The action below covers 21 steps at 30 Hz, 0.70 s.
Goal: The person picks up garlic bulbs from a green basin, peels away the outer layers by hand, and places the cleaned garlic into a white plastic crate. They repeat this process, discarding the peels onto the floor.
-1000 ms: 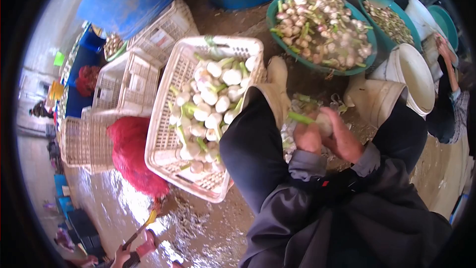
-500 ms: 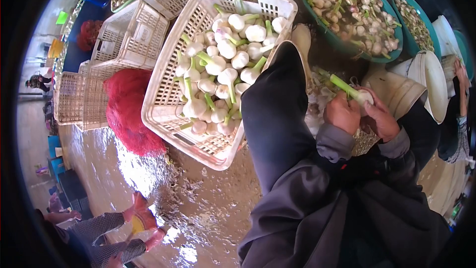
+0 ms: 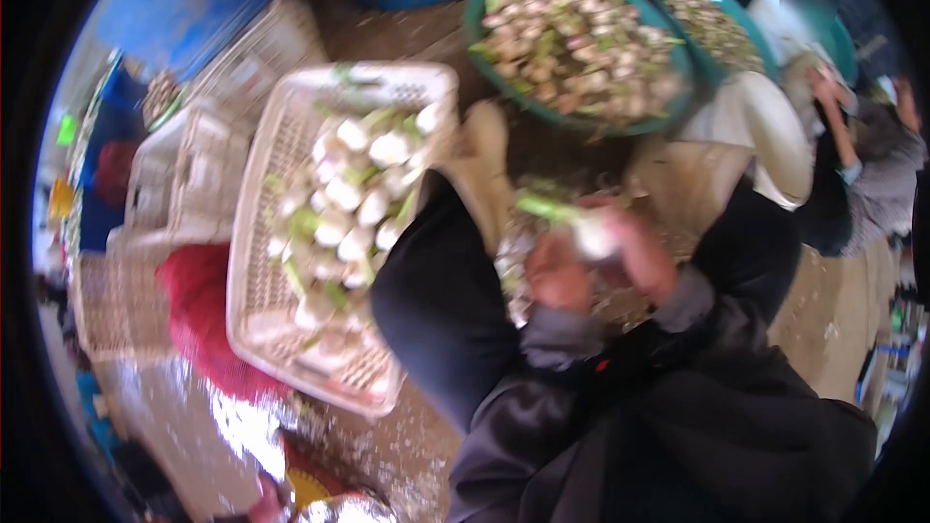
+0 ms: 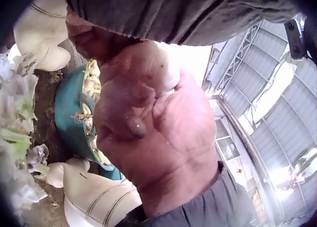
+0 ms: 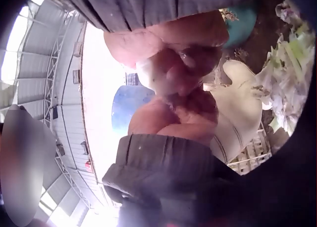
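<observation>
To the right of the white perforated plastic crate [image 3: 254, 184], left hand [image 3: 559, 273] and right hand [image 3: 641, 250] curl closed around a white, green-stemmed garlic bulb [image 3: 593, 235].

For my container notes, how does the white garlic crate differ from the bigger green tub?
The white crate is rectangular with slotted walls; the bigger green tub is round with solid walls. The crate's bulbs look whiter, the tub's bulbs more brownish. Both hold garlic bulbs, some with green stems.
</observation>
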Motion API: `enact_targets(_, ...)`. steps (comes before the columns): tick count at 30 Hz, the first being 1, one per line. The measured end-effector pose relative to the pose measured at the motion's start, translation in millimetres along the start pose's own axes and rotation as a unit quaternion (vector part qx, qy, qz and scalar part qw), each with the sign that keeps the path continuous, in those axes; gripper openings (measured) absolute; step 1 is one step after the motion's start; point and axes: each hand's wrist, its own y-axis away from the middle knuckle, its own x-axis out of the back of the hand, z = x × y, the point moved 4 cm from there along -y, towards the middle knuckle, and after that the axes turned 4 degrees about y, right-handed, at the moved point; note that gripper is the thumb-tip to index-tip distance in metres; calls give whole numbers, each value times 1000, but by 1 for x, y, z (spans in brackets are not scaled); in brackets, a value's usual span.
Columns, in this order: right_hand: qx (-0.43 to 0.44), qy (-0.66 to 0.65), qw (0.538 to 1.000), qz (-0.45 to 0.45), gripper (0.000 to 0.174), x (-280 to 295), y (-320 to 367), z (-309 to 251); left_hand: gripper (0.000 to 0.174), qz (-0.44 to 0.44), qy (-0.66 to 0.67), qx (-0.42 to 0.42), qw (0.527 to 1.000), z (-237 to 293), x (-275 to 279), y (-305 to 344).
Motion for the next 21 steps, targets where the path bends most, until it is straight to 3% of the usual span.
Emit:
enact_targets(2,-156,-138,976,-69,45,-3,9,-2,21,11,10,48,999,11,-2,2)
enact_targets(4,-181,-177,958,-135,58,-4,5,9,22,18,98,138,985,31,-7,1)
enact_targets(7,-239,-333,890,-201,67,-10,5,14,21,31,103,135,985,30,-8,2)
enact_targets(8,-245,-349,877,-221,68,-10,5,14,21,22,102,137,985,24,-8,3)
enact_targets(10,-209,-293,907,-220,66,-6,5,17,21,32,53,57,996,27,-5,2)
enact_targets(12,-198,-286,913,-215,65,-6,5,18,20,18,-9,65,998,33,-5,2)
enact_targets(14,-187,-279,919,-209,64,-6,6,19,21,38,109,120,986,28,-7,4)
enact_targets(17,-183,-357,887,-229,64,-9,7,17,26,1,150,106,983,38,-14,5)
enact_targets(18,-193,-423,849,-252,64,-12,8,14,26,-1,150,106,983,34,-15,4)
enact_targets(19,-203,-487,804,-274,64,-14,10,12,27,3,226,128,966,26,-16,3)
enact_targets(21,-189,-491,810,-258,62,-11,9,15,28,-31,349,180,919,16,-17,5)
